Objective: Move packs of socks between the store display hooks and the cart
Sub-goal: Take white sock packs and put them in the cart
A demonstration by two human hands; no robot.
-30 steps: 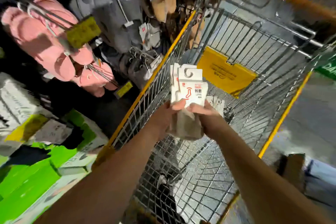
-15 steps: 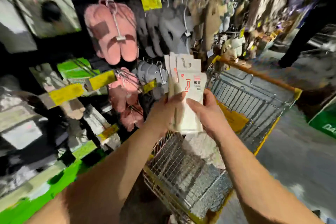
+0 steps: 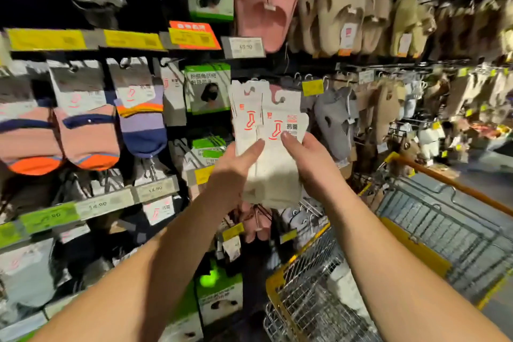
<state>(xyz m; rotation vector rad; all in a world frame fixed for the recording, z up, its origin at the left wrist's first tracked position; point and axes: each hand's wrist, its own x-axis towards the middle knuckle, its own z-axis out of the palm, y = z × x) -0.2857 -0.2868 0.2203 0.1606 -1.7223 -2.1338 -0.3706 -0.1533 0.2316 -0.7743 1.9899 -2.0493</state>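
Both hands held white sock packs up at the display wall.
Left hand [image 3: 236,172] and right hand [image 3: 308,164] each gripped the sock packs [image 3: 269,141], thumbs pressed on the card fronts; packs raised before the hooks, above and left of the cart [image 3: 305,280].

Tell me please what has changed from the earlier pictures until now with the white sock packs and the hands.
The white sock packs were lifted out from above the cart and carried up and left, to the display wall with its hooks. Nothing was let go or newly taken: the left hand and the right hand grip the same packs together, as before.
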